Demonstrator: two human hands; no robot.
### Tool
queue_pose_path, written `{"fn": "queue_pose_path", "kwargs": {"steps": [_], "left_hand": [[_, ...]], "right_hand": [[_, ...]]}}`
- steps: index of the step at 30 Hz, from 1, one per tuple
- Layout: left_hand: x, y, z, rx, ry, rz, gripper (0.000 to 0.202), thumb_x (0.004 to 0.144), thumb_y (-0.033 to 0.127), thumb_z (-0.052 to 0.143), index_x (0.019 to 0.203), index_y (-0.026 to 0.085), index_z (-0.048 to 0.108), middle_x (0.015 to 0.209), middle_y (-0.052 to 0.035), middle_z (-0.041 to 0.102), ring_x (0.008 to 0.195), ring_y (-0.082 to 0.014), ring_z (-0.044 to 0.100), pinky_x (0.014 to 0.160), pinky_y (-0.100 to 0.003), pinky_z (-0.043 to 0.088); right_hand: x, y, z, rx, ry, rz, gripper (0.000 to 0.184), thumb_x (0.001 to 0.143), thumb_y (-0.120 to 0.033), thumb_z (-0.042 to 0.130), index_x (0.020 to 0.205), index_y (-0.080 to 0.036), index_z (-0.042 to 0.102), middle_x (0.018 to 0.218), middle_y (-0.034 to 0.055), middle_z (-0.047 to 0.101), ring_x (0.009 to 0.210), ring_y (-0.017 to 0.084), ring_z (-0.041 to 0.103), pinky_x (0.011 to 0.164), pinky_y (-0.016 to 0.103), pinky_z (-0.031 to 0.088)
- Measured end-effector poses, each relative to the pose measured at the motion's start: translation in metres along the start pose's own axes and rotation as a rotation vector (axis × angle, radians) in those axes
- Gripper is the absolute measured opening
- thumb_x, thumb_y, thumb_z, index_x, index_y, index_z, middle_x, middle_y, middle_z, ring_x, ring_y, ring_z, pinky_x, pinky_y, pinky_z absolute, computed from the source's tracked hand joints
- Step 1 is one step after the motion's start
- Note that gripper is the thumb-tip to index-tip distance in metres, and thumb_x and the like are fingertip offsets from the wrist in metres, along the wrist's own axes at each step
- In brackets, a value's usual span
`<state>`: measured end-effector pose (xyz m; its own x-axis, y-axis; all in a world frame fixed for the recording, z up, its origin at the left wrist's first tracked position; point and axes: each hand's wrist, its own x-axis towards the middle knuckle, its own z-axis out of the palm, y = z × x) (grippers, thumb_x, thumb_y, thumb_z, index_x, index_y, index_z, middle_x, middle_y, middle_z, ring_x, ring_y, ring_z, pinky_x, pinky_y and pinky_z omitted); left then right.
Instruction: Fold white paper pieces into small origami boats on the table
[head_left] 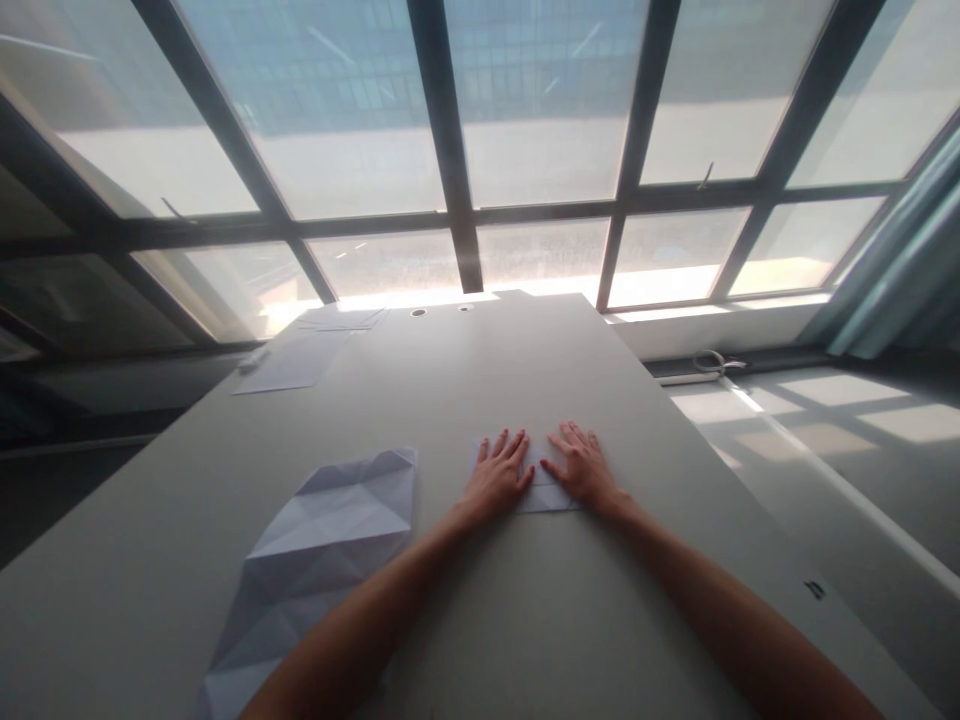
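A small folded sheet of white paper (550,497) lies flat on the white table (465,390). My left hand (498,472) rests palm down on its left part, fingers stretched out. On its right part lies my right hand (582,466), also palm down with fingers spread. Both hands cover much of the paper, so its full outline is hidden. To the left, a larger creased sheet of paper (330,545) with many fold lines stands slightly raised off the table, partly behind my left forearm.
Flat white sheets (289,362) lie at the table's far left, with a small white object (253,360) beside them. Two round holes (418,313) pierce the far edge. Windows (540,100) rise behind, and a curtain (892,250) hangs at right.
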<state>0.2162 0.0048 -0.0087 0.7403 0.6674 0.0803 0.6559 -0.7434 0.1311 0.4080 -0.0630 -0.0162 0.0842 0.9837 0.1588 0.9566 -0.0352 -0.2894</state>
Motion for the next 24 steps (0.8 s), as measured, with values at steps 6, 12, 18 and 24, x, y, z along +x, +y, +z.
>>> {"fn": "queue_pose_path", "kwargs": {"steps": [6, 12, 18, 24], "left_hand": [[-0.0004, 0.0001, -0.0005, -0.002, 0.0, 0.0, 0.061, 0.099, 0.051, 0.029, 0.153, 0.023, 0.025, 0.159, -0.0019, 0.024, 0.148, -0.0267, 0.012, 0.118, -0.056, 0.012], [-0.0002, -0.0003, 0.0012, 0.001, 0.014, 0.003, 0.06, 0.099, 0.05, 0.028, 0.153, 0.024, 0.024, 0.159, -0.0029, 0.025, 0.148, -0.0266, 0.012, 0.118, -0.055, 0.011], [0.0007, 0.0001, 0.0011, 0.015, -0.005, -0.003, 0.061, 0.099, 0.049, 0.031, 0.153, 0.023, 0.025, 0.159, -0.0045, 0.026, 0.148, -0.0277, 0.012, 0.117, -0.055, 0.012], [0.0005, -0.0005, 0.0002, 0.007, -0.004, 0.013, 0.059, 0.099, 0.049, 0.03, 0.153, 0.025, 0.027, 0.159, -0.0025, 0.024, 0.148, -0.0276, 0.012, 0.117, -0.056, 0.012]], "right_hand": [[-0.0003, -0.0014, -0.0023, 0.007, -0.016, 0.012, 0.057, 0.094, -0.052, 0.047, 0.143, -0.021, 0.046, 0.156, 0.0152, 0.031, 0.146, 0.027, 0.02, 0.116, 0.049, 0.011], [-0.0006, -0.0022, -0.0024, 0.009, -0.019, 0.016, 0.057, 0.094, -0.051, 0.048, 0.143, -0.021, 0.046, 0.156, 0.0148, 0.03, 0.146, 0.026, 0.019, 0.116, 0.049, 0.011], [-0.0001, -0.0016, -0.0021, 0.003, -0.014, 0.016, 0.051, 0.096, -0.045, 0.046, 0.141, -0.022, 0.048, 0.156, 0.0141, 0.031, 0.145, 0.026, 0.021, 0.116, 0.049, 0.011], [0.0005, -0.0013, -0.001, 0.005, -0.006, 0.041, 0.042, 0.098, -0.034, 0.043, 0.137, -0.021, 0.052, 0.154, 0.0134, 0.034, 0.145, 0.025, 0.022, 0.116, 0.048, 0.013]]}}
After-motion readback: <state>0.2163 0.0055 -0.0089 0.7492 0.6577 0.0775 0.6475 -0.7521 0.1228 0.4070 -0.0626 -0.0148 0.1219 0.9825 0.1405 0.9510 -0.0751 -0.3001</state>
